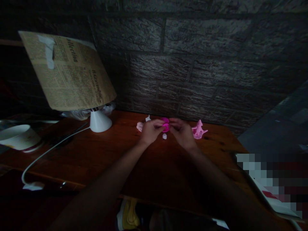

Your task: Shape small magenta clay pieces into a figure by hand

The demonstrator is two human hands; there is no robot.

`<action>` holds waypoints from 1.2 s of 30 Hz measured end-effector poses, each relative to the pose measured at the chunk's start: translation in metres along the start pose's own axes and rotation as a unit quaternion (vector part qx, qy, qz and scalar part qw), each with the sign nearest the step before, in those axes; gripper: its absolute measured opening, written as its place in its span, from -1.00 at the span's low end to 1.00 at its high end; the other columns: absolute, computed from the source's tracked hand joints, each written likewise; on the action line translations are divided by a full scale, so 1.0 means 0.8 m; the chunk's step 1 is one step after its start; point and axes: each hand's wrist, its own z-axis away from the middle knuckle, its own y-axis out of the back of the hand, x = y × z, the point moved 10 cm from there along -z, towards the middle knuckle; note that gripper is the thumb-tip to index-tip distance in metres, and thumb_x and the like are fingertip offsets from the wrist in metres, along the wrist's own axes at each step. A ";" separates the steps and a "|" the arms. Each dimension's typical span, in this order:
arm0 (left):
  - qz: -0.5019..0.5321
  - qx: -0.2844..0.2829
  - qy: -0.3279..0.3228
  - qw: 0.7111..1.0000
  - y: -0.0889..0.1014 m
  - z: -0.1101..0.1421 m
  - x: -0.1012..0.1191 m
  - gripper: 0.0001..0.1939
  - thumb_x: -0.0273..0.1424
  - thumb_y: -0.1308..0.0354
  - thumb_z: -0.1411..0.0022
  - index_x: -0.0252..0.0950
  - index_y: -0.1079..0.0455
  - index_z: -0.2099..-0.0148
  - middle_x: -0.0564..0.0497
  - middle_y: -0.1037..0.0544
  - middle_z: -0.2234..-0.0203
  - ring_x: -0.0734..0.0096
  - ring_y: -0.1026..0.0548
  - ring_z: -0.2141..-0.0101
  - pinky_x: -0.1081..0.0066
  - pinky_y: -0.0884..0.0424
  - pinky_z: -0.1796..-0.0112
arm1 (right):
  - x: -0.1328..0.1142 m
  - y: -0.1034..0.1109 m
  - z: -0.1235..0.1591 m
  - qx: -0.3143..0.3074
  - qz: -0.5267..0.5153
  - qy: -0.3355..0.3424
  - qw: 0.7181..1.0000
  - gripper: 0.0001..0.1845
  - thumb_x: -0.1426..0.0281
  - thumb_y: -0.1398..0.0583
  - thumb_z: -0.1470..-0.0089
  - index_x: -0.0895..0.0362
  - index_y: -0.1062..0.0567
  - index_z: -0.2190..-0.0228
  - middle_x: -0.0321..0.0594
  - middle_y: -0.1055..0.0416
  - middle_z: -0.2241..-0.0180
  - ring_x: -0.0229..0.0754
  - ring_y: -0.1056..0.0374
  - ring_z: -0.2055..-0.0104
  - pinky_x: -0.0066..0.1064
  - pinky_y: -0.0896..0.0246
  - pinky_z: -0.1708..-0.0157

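My left hand (151,131) and my right hand (181,131) meet over the far middle of a reddish wooden table (115,160). Both pinch a small bright magenta piece (165,124) between their fingertips; its exact shape is unclear in the dim light. A tiny white bit (164,136) lies on the table just below the hands. A pale pink scrap (140,126) rests left of my left hand. A pink crumpled piece (199,129) lies right of my right hand.
A white lamp base (99,121) with a newspaper-print shade (69,72) stands at the back left, its cable (45,154) trailing toward me. A white bowl (18,136) sits far left. A dark brick wall (192,64) backs the table. Papers (271,199) lie at the right edge.
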 end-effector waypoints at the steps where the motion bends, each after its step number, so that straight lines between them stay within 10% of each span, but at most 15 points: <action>1: 0.014 -0.004 0.009 1.000 -0.001 0.000 -0.002 -0.83 -0.48 -0.36 -0.08 -0.26 -0.59 0.21 -0.02 -0.71 0.33 0.28 -0.67 0.30 0.28 -0.58 0.17 | 0.000 0.000 0.000 -0.001 -0.005 -0.001 1.000 -0.73 0.38 -0.26 -0.12 0.05 -0.53 0.10 -0.17 -0.66 0.20 -0.06 -0.60 0.16 -0.21 -0.48 0.12; 20: 0.097 -0.008 0.048 0.994 0.003 -0.004 -0.010 -0.72 -0.36 -0.49 0.11 -0.32 -0.58 0.30 -0.04 -0.68 0.38 0.31 -0.62 0.33 0.20 -0.54 0.12 | 0.007 -0.003 -0.004 0.004 -0.141 -0.047 0.989 -0.63 0.26 -0.34 -0.01 0.08 -0.49 0.12 -0.23 -0.63 0.32 -0.24 -0.45 0.49 -0.36 -0.41 0.46; 36: 0.040 -0.043 0.014 0.998 -0.002 -0.005 -0.002 -0.82 -0.38 -0.40 -0.04 -0.28 -0.55 0.26 -0.02 -0.68 0.34 0.35 -0.62 0.29 0.25 -0.53 0.11 | 0.018 -0.005 -0.005 -0.012 -0.103 -0.065 0.992 -0.60 0.19 -0.33 -0.03 0.07 -0.49 0.11 -0.18 -0.63 0.26 -0.18 -0.49 0.40 -0.37 -0.43 0.51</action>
